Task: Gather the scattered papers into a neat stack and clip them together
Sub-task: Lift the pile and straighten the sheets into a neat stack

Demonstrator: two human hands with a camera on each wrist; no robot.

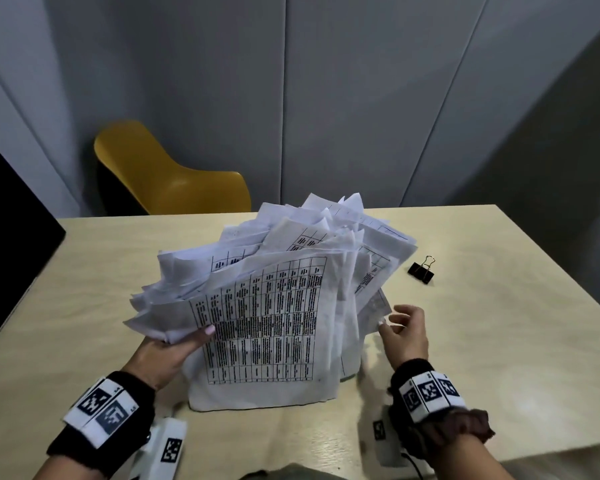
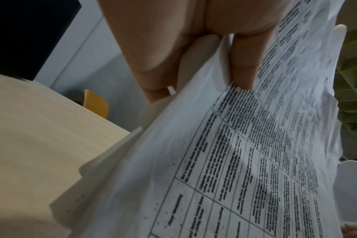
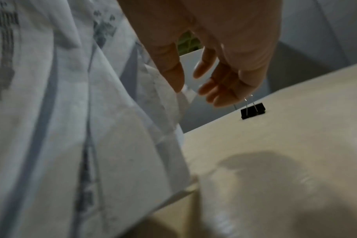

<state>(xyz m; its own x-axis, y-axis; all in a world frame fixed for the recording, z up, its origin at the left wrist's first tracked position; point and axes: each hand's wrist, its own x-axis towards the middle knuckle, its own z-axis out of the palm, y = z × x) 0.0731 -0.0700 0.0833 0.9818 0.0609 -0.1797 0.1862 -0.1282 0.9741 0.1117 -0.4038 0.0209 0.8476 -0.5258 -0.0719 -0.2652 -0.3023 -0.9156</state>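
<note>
Pale wood table [image 1: 499,341] | papers [image 1: 274,306] gathered, stood on edge mid-table, still fanned and ragged, not squared | left hand [image 1: 167,351] pinching bundle's left edge, thumb over front sheet | right hand [image 1: 404,329] just beside right edge, fingers loosely spread, empty | binder clip [image 1: 421,270] untouched on table near papers, clipping still to do

Office or meeting room: grey panel walls [image 1: 361,98], pale wood-grain table [image 1: 482,323], yellow chair [image 1: 174,178].
</note>
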